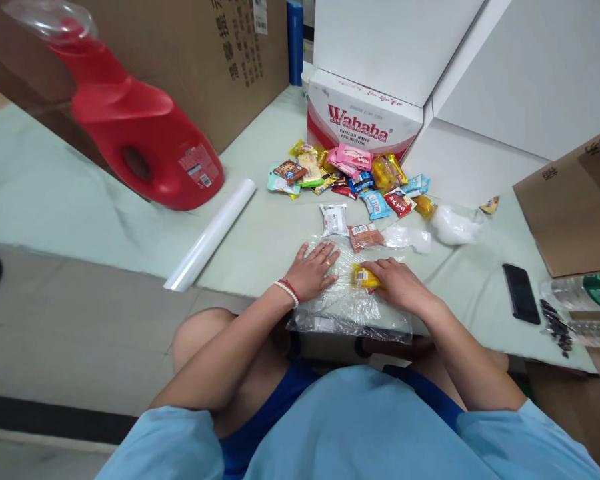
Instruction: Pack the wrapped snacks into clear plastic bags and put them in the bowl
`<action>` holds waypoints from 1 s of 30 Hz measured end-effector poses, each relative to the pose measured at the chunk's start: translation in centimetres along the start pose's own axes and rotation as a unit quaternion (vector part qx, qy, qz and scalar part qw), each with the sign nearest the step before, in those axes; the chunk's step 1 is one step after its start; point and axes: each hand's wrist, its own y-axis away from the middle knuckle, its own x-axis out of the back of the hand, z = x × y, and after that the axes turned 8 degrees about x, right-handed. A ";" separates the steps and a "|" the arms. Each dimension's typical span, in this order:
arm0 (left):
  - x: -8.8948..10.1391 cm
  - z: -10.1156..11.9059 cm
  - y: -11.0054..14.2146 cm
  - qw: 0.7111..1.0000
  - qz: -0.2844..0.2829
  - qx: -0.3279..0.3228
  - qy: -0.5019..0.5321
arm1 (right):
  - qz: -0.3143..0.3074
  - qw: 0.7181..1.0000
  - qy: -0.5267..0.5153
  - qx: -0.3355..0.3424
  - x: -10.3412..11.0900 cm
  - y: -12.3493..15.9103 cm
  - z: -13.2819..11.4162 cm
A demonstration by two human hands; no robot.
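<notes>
Here we have the right hand, fingers grasping a yellow packet over the clear film at the edge of the table! The left hand, we see, lies flat on that film, fingers spread and free, snacks heaped beyond.

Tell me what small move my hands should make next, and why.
Perhaps fold the loose near edge of the clear plastic over the yellow packet: the right hand holds the packet on the plastic, while the left hand lies spread to its left.
</notes>
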 end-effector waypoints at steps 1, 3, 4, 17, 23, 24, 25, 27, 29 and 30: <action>0.0 0.0 0.0 1.000 -0.001 0.001 0.000 | 0.007 1.000 0.009 -0.011 -0.2 0.2 0.2; -0.2 0.0 0.0 1.000 0.001 0.004 0.000 | 0.016 0.999 0.014 -0.024 -0.5 0.7 0.9; -0.2 0.0 0.1 1.000 0.003 0.005 0.002 | 0.021 0.999 0.007 -0.031 -0.4 1.1 1.4; 1.0 -0.2 -0.3 0.999 -0.015 0.012 0.051 | 0.084 0.994 -0.055 -0.039 1.2 -2.1 -3.0; 1.5 -1.2 0.2 0.999 0.010 0.017 0.031 | 0.044 0.997 -0.070 0.007 -0.9 -3.0 -2.4; 1.6 -1.4 0.3 0.999 0.010 0.019 0.029 | 0.052 0.995 -0.084 0.025 -0.9 -2.8 -1.8; 1.5 -1.6 0.3 0.999 0.010 0.021 0.029 | 0.062 0.993 -0.094 0.042 -0.8 -2.6 -1.4; 1.4 -1.8 0.3 0.999 0.008 0.023 0.028 | 0.080 0.990 -0.095 0.068 -0.8 -2.5 -0.8; 1.3 -1.8 0.2 0.999 0.012 0.023 0.029 | 0.082 0.990 -0.082 0.076 -0.9 -2.7 -0.8; 1.4 -1.8 0.2 0.999 0.019 0.023 0.030 | 0.077 0.991 -0.077 0.075 -1.0 -2.8 -0.9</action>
